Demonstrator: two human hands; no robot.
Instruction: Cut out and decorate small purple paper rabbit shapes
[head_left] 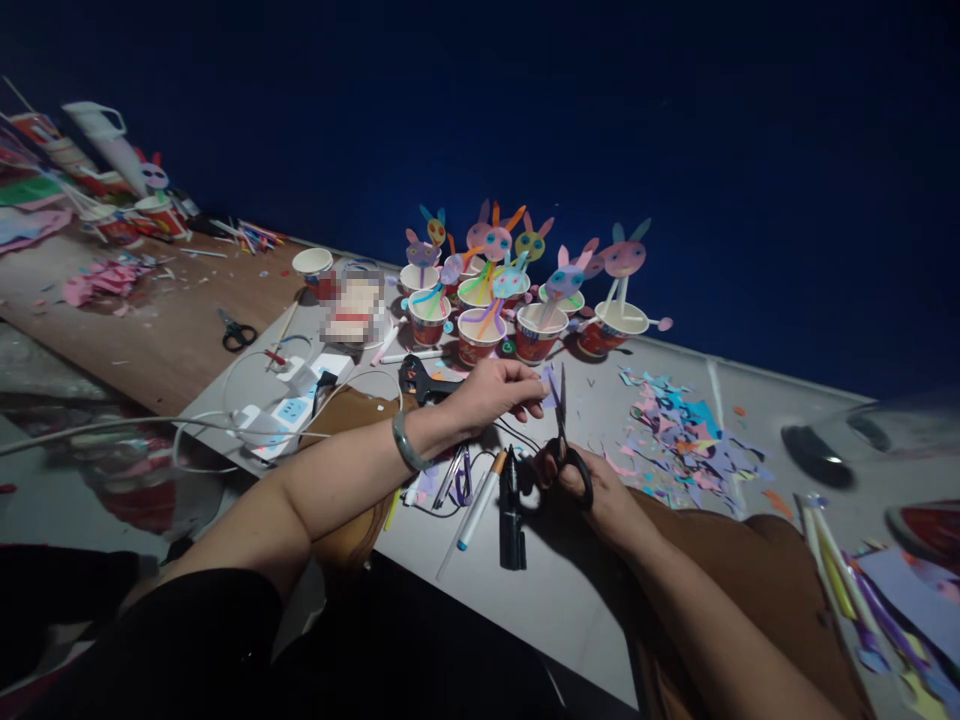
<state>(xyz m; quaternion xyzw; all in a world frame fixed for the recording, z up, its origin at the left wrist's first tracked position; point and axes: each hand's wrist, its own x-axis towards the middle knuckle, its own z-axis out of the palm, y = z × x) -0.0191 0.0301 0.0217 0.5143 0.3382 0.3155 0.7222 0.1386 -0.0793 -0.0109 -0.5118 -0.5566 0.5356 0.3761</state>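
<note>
My left hand [501, 393], with a bangle on its wrist, pinches a small piece of purple paper [550, 384] above the table. In my right hand [604, 497] is a pair of black-handled scissors [564, 430], its blades pointing up and touching or very near the paper's right side. Below the hands lie a black marker [511, 525] and a white marker [478, 508] with a blue end. A black hot glue gun [421, 382] rests just behind my left wrist. Part of the purple paper is hidden by my fingers.
Several paper cups [480, 338] with rabbit-faced paper figures stand along the dark blue wall. Colourful paper scraps [686, 430] cover the table's right side. A white power strip [300, 405] with cables lies left. Another pair of scissors [237, 332] rests on the brown table [187, 350].
</note>
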